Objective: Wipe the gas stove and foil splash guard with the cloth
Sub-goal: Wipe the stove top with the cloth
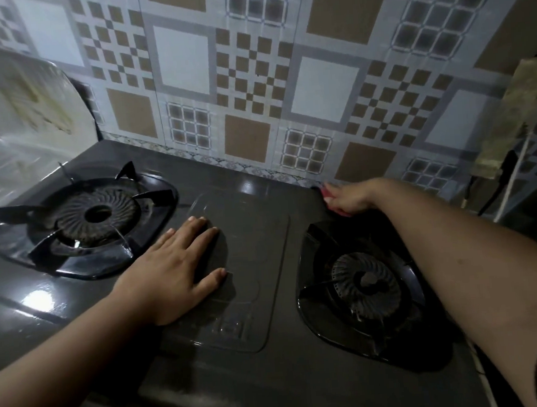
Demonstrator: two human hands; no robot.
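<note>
Red cloth (pixel 332 200), seemingly under right hand (pixel 349 197)

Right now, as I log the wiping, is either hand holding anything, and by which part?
The left hand lies flat on the stove, holding nothing. The right hand presses a red cloth at the stove's back edge; grip hidden.

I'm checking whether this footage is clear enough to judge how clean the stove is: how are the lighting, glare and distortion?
Head view: dim overall, the dark stove top losing detail near the right burner; a bright glare patch sits front-left of the left burner; wide-angle bending curves the tiled wall; the red cloth under the right hand is mostly hidden; the left hand is sharp.
</note>
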